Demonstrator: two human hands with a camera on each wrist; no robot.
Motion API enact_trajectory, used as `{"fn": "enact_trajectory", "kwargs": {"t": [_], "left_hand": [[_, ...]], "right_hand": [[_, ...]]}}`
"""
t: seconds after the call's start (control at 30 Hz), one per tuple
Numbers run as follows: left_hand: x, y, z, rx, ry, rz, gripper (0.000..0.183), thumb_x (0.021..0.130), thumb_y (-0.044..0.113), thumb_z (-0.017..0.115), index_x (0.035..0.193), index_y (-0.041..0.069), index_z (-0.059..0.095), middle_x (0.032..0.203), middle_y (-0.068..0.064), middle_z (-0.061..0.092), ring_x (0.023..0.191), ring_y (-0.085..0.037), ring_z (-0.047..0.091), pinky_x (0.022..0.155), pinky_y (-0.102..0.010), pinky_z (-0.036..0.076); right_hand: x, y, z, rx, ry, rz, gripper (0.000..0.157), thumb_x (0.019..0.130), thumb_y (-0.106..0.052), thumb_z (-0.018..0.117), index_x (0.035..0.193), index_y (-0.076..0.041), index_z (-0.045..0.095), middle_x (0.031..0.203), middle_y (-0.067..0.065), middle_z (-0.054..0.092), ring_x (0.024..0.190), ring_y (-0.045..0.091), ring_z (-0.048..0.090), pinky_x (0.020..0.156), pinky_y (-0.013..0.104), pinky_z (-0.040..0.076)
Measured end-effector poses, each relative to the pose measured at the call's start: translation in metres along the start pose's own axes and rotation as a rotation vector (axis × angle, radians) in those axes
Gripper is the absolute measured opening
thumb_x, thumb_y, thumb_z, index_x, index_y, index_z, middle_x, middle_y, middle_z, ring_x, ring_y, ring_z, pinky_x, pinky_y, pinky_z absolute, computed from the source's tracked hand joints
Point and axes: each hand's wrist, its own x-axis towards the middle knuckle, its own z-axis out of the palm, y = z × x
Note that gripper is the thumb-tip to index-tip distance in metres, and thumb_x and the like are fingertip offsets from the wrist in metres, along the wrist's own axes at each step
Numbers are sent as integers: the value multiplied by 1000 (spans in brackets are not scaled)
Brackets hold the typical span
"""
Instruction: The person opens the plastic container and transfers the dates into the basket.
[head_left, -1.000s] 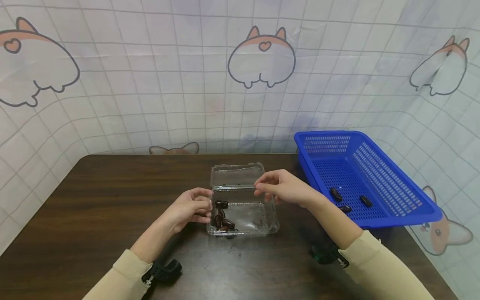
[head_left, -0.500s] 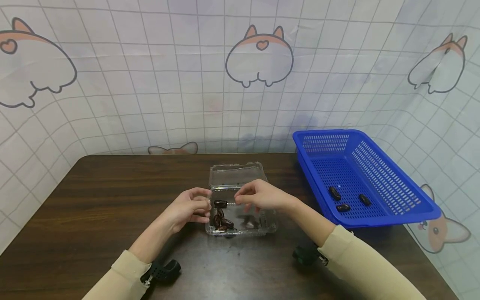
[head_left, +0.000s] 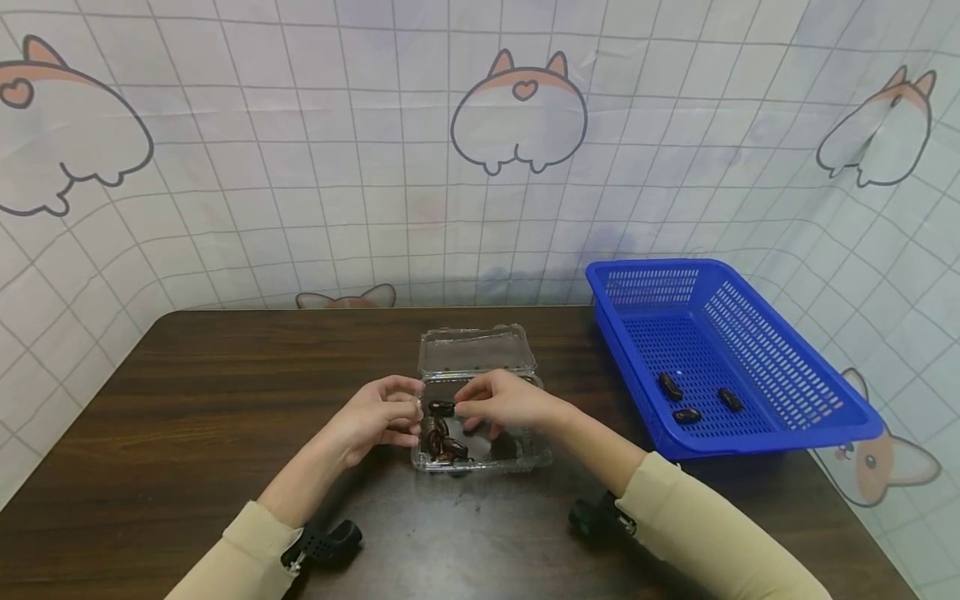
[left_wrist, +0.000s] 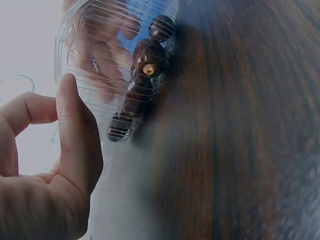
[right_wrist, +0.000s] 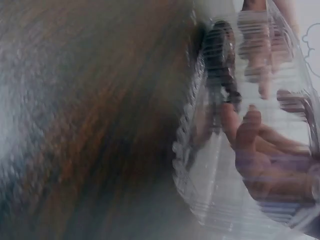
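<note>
Our left hand point(head_left: 378, 421) pinches the box point(head_left: 495, 467) by its rim, likely steadying it; our right hand point(head_left: 504, 402), fingers slightly parted, nothing visibly gripped, dips in beside the dates point(head_left: 453, 447).

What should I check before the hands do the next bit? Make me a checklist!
1. Lid open: ok, it is folded back behind the clear plastic box.
2. Box steadied: ok, the left hand touches its left edge.
3. Right hand near a date: ok, its fingertips are beside the back-left date.
4. Firm grip on that date: cannot tell, the right wrist view is blurred.
5. Dates in the box spread apart: not ok, several are bunched at the front left.
6. Room in the blue basket: ok, only three dates show inside.
</note>
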Motion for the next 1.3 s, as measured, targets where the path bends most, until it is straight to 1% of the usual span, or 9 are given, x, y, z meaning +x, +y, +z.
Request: {"fn": "enact_trajectory", "kwargs": {"t": [0.13,0.27,0.5,0.67,0.83,0.93,1.1,1.17,1.3], "left_hand": [[0,-1,0,0,-3,-1,50,92,0,59,140,-6,45,94,-9,60,75,-18,63,68,-32,62],[1,-1,0,2,1,-4,50,92,0,59,140,-6,45,95,-9,60,75,-18,63,69,-32,62],[3,-3,0,7,6,-2,49,92,1,59,139,-5,46,95,-10,60,75,-18,62,68,-33,63],[3,-3,0,8,6,-2,49,93,1,59,140,-6,46,96,-10,59,75,-18,62,68,-32,62],[2,-3,0,9,-4,3,49,93,1,58,140,-6,45,96,-10,59,75,-17,62,68,-32,63],[2,-2,1,6,-7,2,50,92,1,58,140,-7,44,96,-9,59,74,-17,62,68,-32,63],[2,-2,0,6,-10,0,51,93,1,58,141,-7,44,96,-10,59,75,-18,63,68,-33,63],[2,-1,0,7,-10,0,51,93,1,58,141,-8,43,96,-10,59,75,-18,63,69,-33,63],[3,-2,0,4,-12,1,52,93,0,58,142,-9,42,97,-10,59,75,-18,63,69,-32,63]], "right_hand": [[0,0,3,-15,11,2,40,104,-22,61,135,5,61,122,13,69,104,27,70,70,37,59],[1,0,5,-31,21,7,37,105,-21,60,135,1,61,119,10,68,103,26,68,71,38,58],[9,2,10,-31,13,5,40,103,-23,63,134,1,61,112,7,69,94,24,69,63,32,56],[12,1,15,-45,6,8,44,103,-24,64,137,3,58,110,6,70,90,23,69,61,31,56],[15,0,21,-69,16,18,44,102,-21,64,135,6,58,101,5,70,80,20,66,57,28,54],[17,0,23,-82,27,21,42,101,-21,65,133,5,59,94,5,69,71,18,62,56,26,52],[16,-1,25,-120,38,9,36,99,-23,67,128,-2,61,82,8,68,58,14,55,55,24,51],[16,-2,26,-129,48,1,32,99,-23,67,125,-4,62,80,9,67,57,15,54,54,24,51],[16,-2,29,-144,73,-5,27,99,-21,68,119,-5,62,80,9,67,60,17,58,53,24,51]]}}
